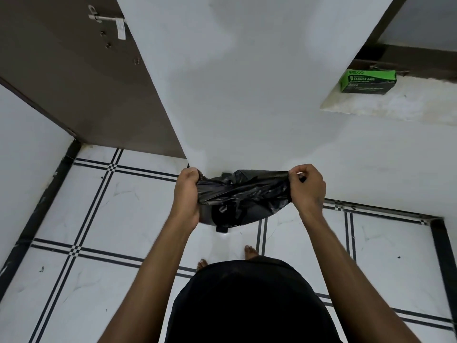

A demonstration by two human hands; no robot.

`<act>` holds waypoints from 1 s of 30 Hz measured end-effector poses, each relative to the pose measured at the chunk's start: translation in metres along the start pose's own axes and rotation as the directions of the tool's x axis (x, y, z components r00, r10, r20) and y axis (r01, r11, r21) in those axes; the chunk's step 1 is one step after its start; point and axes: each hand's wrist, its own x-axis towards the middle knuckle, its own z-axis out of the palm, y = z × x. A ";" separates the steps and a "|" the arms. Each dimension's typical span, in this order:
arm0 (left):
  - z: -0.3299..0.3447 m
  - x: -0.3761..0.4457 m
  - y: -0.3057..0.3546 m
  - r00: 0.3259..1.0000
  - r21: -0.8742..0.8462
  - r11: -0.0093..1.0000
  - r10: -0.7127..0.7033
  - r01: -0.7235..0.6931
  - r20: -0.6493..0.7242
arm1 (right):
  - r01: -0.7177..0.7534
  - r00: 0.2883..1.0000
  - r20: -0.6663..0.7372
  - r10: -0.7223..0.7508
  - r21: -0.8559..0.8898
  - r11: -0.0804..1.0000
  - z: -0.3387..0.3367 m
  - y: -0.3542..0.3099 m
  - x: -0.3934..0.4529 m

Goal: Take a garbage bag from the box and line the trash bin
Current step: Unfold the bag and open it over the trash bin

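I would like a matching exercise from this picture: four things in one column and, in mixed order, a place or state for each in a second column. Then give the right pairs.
Things:
1. garbage bag
2. green box
3. metal latch
4. bare feet

Places or states:
A. fixed on the brown door, upper left
B. on the white tiled floor with dark lines
C. stretched between the left hand and the right hand
D. resting on a ledge, upper right

Pairs: 1-C, 2-D, 3-A, 4-B
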 end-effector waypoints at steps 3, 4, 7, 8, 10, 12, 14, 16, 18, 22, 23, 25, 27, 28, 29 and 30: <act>0.001 -0.005 -0.002 0.979 0.375 0.904 0.197 -0.204 0.058 | 0.021 1.000 -0.011 -0.021 0.076 0.997 -0.007 0.003 0.004; 0.001 -0.007 -0.002 0.965 0.480 0.837 0.244 -0.262 0.101 | 0.034 0.999 -0.008 -0.034 0.098 0.995 -0.008 0.003 0.006; -0.003 -0.009 -0.002 0.925 0.759 0.545 0.323 -0.356 0.202 | 0.076 0.995 0.051 -0.087 0.196 0.978 -0.009 0.004 0.014; -0.007 -0.006 -0.002 0.923 0.824 0.445 0.317 -0.349 0.219 | 0.090 0.991 0.080 -0.110 0.226 0.970 -0.008 0.005 0.016; -0.019 0.004 -0.001 0.930 0.902 0.292 0.280 -0.319 0.238 | 0.131 0.979 0.121 -0.163 0.233 0.964 -0.009 0.006 0.019; -0.032 0.011 0.004 0.940 0.934 0.202 0.240 -0.294 0.244 | 0.197 0.958 0.166 -0.234 0.212 0.957 -0.012 0.005 0.020; -0.040 0.018 0.009 0.946 0.950 0.139 0.208 -0.278 0.247 | 0.289 0.915 0.238 -0.325 0.175 0.941 -0.015 0.005 0.019; -0.046 0.023 0.010 0.949 0.961 0.112 0.223 -0.252 0.223 | 0.403 0.855 0.308 -0.417 0.112 0.908 -0.018 0.007 0.017; -0.049 0.025 0.009 0.937 0.954 0.179 0.300 -0.242 0.181 | 0.512 0.789 0.381 -0.483 0.028 0.859 -0.020 0.010 0.017; -0.049 0.026 0.020 0.942 0.641 0.730 0.335 -0.238 -0.032 | 0.622 0.770 0.460 -0.441 -0.388 0.680 -0.019 0.020 0.026; -0.046 0.024 0.025 0.963 0.470 0.859 0.261 -0.201 -0.066 | 0.590 0.800 0.450 -0.397 -0.468 0.658 -0.018 0.022 0.029; -0.041 0.019 0.034 0.993 0.223 0.969 0.115 -0.105 -0.031 | 0.520 0.848 0.414 -0.331 -0.527 0.673 -0.016 0.023 0.033; -0.035 0.016 0.036 0.998 0.088 0.996 0.029 -0.033 0.051 | 0.468 0.878 0.376 -0.296 -0.548 0.693 -0.012 0.021 0.035; -0.030 0.014 0.035 0.997 0.018 1.000 0.001 -0.002 0.074 | 0.441 0.893 0.353 -0.280 -0.560 0.701 -0.008 0.018 0.035; -0.025 0.012 0.034 0.996 -0.042 0.999 -0.025 0.029 0.081 | 0.405 0.911 0.317 -0.263 -0.569 0.716 -0.003 0.016 0.035; -0.019 0.009 0.033 0.996 -0.099 0.993 -0.050 0.057 0.079 | 0.360 0.931 0.271 -0.244 -0.573 0.736 0.001 0.013 0.035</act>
